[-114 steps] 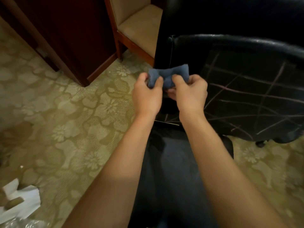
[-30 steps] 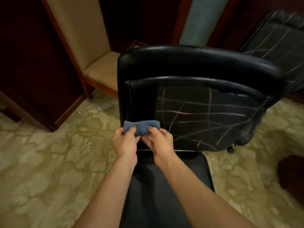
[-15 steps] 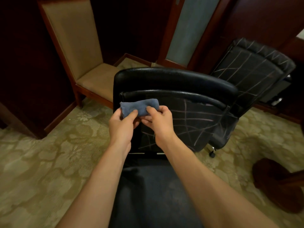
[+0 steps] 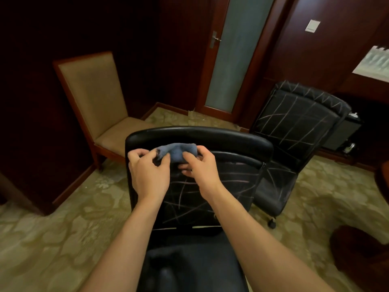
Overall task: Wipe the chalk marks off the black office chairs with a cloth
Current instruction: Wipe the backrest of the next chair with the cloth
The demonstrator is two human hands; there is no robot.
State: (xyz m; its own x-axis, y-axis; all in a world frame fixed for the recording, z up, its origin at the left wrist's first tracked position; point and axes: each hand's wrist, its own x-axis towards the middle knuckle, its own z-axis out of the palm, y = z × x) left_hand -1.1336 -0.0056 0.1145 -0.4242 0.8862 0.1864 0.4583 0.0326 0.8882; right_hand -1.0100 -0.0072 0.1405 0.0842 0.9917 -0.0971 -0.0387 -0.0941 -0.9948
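Cloth (image 4: 177, 153) pinched between fingers of left hand (image 4: 148, 172), right hand (image 4: 200, 168)

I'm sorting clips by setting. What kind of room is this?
Probably a hotel or office meeting room: patterned carpet, dark wood panelling, a door with a frosted panel, a padded wooden chair and two black office chairs.

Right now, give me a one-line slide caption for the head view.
Both hands, left hand and right hand, hold a blue cloth before the chalk-marked near office chair.
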